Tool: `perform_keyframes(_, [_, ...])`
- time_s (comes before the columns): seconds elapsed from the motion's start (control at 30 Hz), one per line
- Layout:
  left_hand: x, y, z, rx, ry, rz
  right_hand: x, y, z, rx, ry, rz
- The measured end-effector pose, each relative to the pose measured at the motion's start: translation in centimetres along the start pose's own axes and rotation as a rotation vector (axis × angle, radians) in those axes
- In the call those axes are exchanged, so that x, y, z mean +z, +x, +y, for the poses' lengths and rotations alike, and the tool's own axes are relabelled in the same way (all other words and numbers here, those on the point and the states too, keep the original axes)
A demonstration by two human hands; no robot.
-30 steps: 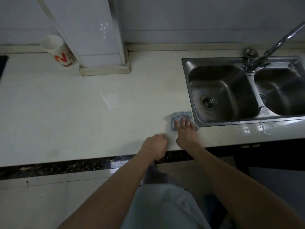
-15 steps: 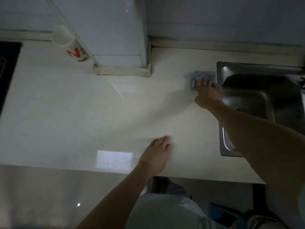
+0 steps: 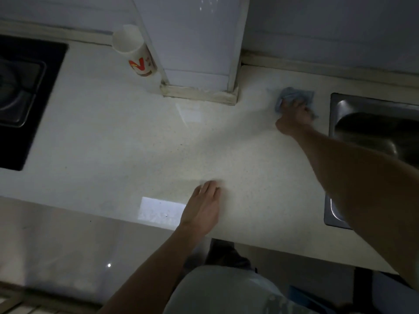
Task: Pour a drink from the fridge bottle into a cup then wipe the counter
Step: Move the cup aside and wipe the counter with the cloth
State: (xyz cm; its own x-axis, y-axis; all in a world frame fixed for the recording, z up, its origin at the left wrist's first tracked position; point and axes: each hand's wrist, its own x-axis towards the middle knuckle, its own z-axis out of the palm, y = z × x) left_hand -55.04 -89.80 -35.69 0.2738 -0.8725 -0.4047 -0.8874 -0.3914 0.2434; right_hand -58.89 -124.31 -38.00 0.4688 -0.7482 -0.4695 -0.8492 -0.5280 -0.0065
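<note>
A blue-grey cloth [image 3: 292, 94] lies on the pale counter [image 3: 118, 143] at the back, just left of the sink. My right hand [image 3: 293, 115] presses down on the cloth, arm stretched out over the counter. My left hand [image 3: 203, 208] rests flat near the counter's front edge, fingers together, holding nothing. A white paper cup [image 3: 133, 53] with a red mark stands at the back left beside a white pillar. No bottle is in view.
The white tiled pillar [image 3: 199, 64] juts onto the counter at the back. A steel sink [image 3: 371, 137] is at the right edge. A black hob [image 3: 20, 98] is set in the counter at the left. My legs show below the front edge.
My right hand pushed the cloth from the counter's front edge by the sink up to the back, then slightly left. My left hand opened flat on the counter. The view swung left.
</note>
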Motion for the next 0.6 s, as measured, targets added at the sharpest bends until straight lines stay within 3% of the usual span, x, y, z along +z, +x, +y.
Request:
perform_keyframes(0.2, [-0.5, -1.1, -3.5, -0.055, 0.003, 0.012, 2.3, -5.2, -9.3, -0.057, 0.033, 0.028])
perform_keyframes(0.6, [-0.4, -7.7, -15.8, -0.094, -0.025, -0.084, 4.1, -4.6, -27.0, -0.095, 0.009, 0.016])
